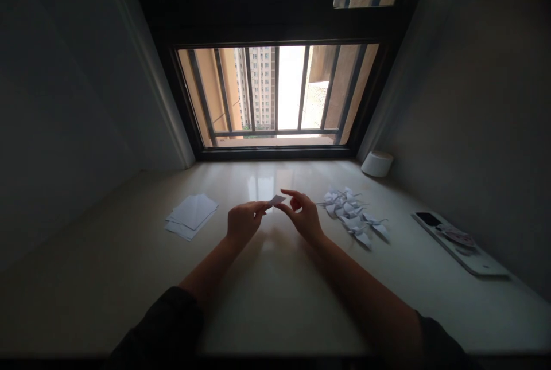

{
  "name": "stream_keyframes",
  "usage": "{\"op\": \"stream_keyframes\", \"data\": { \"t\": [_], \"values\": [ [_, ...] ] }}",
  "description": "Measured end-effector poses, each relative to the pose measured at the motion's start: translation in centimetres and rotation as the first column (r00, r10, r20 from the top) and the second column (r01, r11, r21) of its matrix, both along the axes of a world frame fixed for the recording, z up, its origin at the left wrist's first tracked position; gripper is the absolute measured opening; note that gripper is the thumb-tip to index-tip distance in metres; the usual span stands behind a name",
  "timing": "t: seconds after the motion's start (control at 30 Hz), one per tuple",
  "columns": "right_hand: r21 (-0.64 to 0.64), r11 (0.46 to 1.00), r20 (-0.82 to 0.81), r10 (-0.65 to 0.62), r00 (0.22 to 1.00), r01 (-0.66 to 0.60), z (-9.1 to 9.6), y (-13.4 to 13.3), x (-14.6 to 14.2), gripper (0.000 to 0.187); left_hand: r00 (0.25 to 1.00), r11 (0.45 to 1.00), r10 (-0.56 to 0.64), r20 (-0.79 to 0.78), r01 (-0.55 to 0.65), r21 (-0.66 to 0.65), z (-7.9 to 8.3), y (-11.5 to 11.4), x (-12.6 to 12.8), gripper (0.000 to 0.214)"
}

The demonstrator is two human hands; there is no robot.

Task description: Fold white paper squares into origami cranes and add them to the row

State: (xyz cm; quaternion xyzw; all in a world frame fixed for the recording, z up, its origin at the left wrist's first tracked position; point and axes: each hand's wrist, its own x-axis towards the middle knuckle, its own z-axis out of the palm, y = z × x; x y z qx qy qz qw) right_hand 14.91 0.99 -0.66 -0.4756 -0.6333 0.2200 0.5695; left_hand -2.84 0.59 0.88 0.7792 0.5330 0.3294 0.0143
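Observation:
Above the middle of the sill, my left hand (pixel 245 221) pinches a small folded piece of white paper (pixel 276 200) between thumb and fingertips. My right hand (pixel 305 215) is at the paper's other side, its thumb and forefinger spread apart around the near corner. The thumb tip lies close to the paper's lower edge; whether it touches I cannot tell. To the right of that hand lies a heap of several folded paper cranes (pixel 350 212). On the left rests a loose stack of white paper sheets (pixel 193 213).
A pale, glossy windowsill (pixel 267 301) carries everything. Toward the right edge a phone (pixel 460 244) lies with its camera side up and a round attachment on its back. In the far right corner stands a white round object (pixel 377 163). A dark-framed window (pixel 275 154) closes the back.

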Motion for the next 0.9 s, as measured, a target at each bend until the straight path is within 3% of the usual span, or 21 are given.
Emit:
{"op": "stream_keyframes", "data": {
  "t": [0.1,0.2,0.3,0.47,0.63,0.9],
  "values": [
    [-0.102,0.981,-0.136,0.148,0.98,-0.163,-0.2,-0.1,-0.3,0.038,1.0,1.0,-0.013,-0.011,0.013,0.014,-0.2,0.2,-0.1,0.024],
    [-0.111,0.962,-0.242,0.218,0.945,-0.25,-0.6,0.2,-0.6,0.027,1.0,0.999,-0.003,0.016,0.003,0.035,-0.4,0.3,0.0,0.025],
    [-0.092,0.963,-0.275,0.22,0.936,-0.253,-0.8,0.5,-0.7,0.021,0.986,1.0,0.003,0.165,-0.004,0.004,-0.6,0.5,0.2,0.029],
    [-0.067,0.957,-0.335,0.246,0.91,-0.284,-1.1,1.0,-0.4,0.016,0.885,0.989,-0.093,0.457,0.133,-0.058,-0.4,0.5,0.4,0.044],
    [-0.061,0.951,-0.386,0.257,0.886,-0.303,-1.3,1.1,-0.5,0.014,0.831,0.978,-0.165,0.531,0.207,-0.021,0.0,0.2,0.5,0.023],
    [-0.134,0.944,-0.415,0.224,0.882,-0.302,-0.7,0.6,-0.5,0.022,0.763,0.975,-0.117,0.636,0.212,-0.074,0.0,0.3,0.6,0.023]
  ]
}}
